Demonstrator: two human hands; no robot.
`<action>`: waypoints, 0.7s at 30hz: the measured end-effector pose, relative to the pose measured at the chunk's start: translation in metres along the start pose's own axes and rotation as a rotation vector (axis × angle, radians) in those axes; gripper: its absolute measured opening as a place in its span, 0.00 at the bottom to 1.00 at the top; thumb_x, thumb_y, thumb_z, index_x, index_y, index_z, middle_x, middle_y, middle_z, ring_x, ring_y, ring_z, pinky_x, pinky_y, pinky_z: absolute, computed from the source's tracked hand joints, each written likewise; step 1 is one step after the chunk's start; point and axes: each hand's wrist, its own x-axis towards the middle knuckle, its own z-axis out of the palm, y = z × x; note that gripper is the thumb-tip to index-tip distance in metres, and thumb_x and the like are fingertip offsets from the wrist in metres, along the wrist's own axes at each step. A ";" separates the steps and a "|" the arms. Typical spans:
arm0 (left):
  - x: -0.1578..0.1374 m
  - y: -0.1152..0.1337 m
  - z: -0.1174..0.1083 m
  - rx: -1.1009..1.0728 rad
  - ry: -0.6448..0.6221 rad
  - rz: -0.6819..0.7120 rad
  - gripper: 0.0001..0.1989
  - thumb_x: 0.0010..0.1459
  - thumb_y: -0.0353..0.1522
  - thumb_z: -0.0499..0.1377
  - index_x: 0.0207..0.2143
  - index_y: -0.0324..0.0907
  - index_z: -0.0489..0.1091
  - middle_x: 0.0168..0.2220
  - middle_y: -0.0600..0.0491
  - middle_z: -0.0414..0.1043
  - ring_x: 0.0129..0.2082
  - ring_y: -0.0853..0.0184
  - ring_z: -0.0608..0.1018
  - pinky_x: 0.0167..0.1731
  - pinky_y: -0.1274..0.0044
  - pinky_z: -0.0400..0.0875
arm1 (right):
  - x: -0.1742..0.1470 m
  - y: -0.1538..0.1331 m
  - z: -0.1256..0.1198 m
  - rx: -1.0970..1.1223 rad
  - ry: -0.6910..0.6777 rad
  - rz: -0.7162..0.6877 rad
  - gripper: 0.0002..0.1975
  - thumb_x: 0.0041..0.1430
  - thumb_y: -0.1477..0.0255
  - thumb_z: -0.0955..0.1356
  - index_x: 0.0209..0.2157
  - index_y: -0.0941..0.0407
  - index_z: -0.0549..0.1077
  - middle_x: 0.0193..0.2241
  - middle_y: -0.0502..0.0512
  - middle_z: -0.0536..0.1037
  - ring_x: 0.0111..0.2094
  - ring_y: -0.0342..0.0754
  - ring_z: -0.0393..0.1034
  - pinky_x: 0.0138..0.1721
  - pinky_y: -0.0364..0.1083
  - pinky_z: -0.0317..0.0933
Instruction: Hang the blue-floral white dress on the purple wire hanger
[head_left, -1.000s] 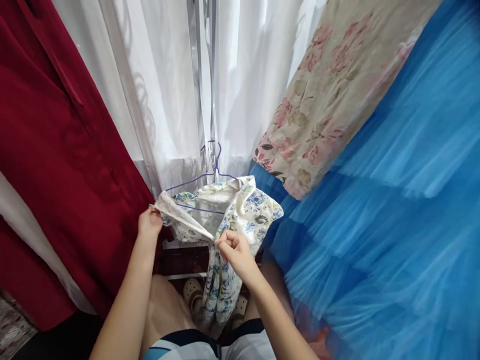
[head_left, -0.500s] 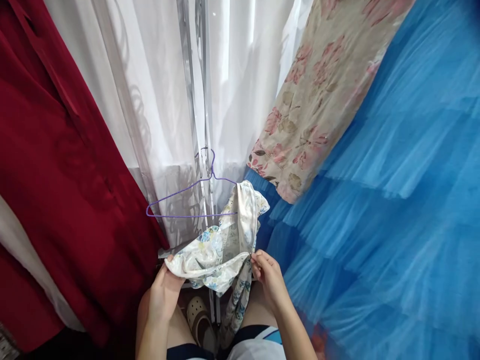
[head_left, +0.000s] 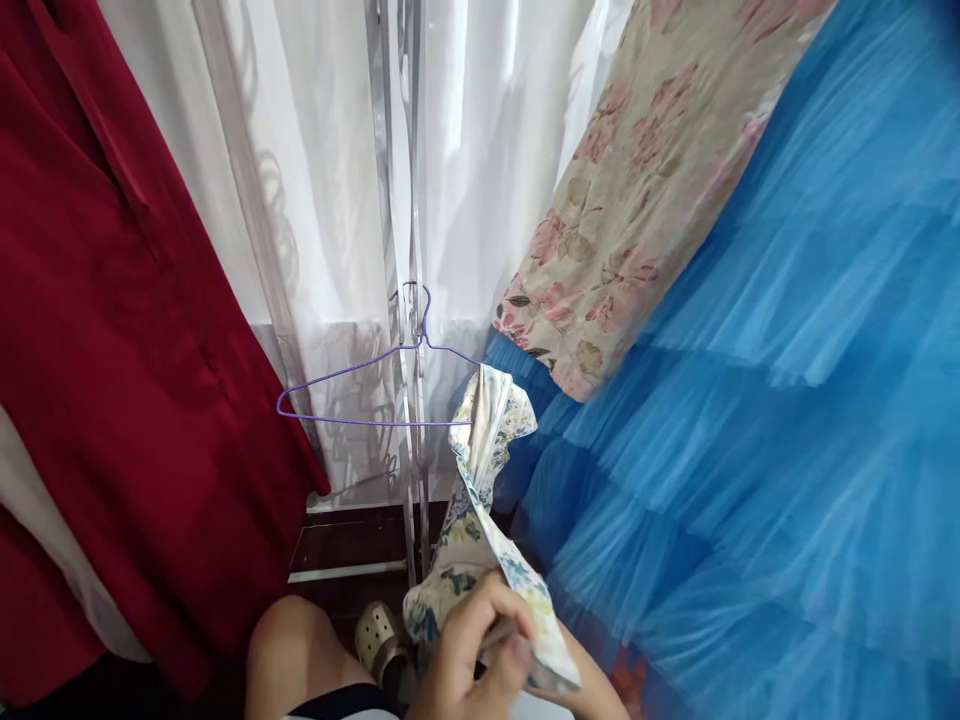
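Observation:
A white garment with blue and yellow flowers (head_left: 457,520) hangs by one shoulder from the right end of a thin purple hanger (head_left: 360,423). Its lower part stretches down toward my lap, partly twisted; its exact cut does not show. My left hand (head_left: 476,645) is closed on the loose edge of the cloth, thumb and fingers curled, low in the middle of the view. Behind the cloth to the right, only the forearm and wrist of my right hand (head_left: 581,660) show; its fingers are hidden. The hanger's left end is bare.
The hanger hooks on a metal stand (head_left: 411,230) before white curtains (head_left: 322,200). Red cloth (head_left: 172,400) hangs at the left. A beige floral garment (head_left: 600,250) and a blue tulle skirt (head_left: 750,450) hang at the right. Below is my clog-shod foot (head_left: 379,640).
My left hand has moved right and down from the garment's left side, across to near my right hand. The spread-out cloth is now drawn together and twisted. The hanger's left arm stands bare in both frames.

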 end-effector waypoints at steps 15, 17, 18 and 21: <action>0.011 -0.026 -0.058 0.168 0.387 -0.048 0.26 0.65 0.39 0.55 0.63 0.49 0.56 0.66 0.45 0.56 0.65 0.57 0.61 0.64 0.65 0.54 | 0.072 -0.002 -0.005 0.324 0.356 0.176 0.18 0.54 0.58 0.72 0.41 0.56 0.78 0.28 0.54 0.78 0.30 0.51 0.69 0.32 0.45 0.62; 0.007 -0.035 -0.059 0.179 0.385 -0.075 0.25 0.65 0.39 0.56 0.63 0.51 0.57 0.66 0.46 0.56 0.66 0.57 0.60 0.64 0.65 0.53 | 0.061 0.014 -0.016 0.287 0.431 0.238 0.19 0.52 0.55 0.72 0.34 0.57 0.78 0.25 0.54 0.76 0.27 0.50 0.67 0.28 0.45 0.60; 0.006 -0.039 -0.059 0.180 0.384 -0.088 0.25 0.65 0.39 0.56 0.63 0.52 0.59 0.66 0.47 0.56 0.66 0.58 0.60 0.65 0.65 0.53 | 0.054 0.017 -0.020 0.278 0.424 0.268 0.19 0.51 0.55 0.73 0.32 0.58 0.78 0.23 0.53 0.75 0.25 0.49 0.66 0.27 0.45 0.59; 0.006 -0.046 -0.059 0.189 0.370 -0.095 0.26 0.62 0.37 0.58 0.62 0.52 0.61 0.66 0.49 0.57 0.66 0.57 0.60 0.65 0.63 0.51 | 0.037 0.008 -0.022 0.313 0.258 0.326 0.19 0.51 0.54 0.73 0.29 0.56 0.76 0.21 0.51 0.72 0.23 0.48 0.63 0.26 0.44 0.58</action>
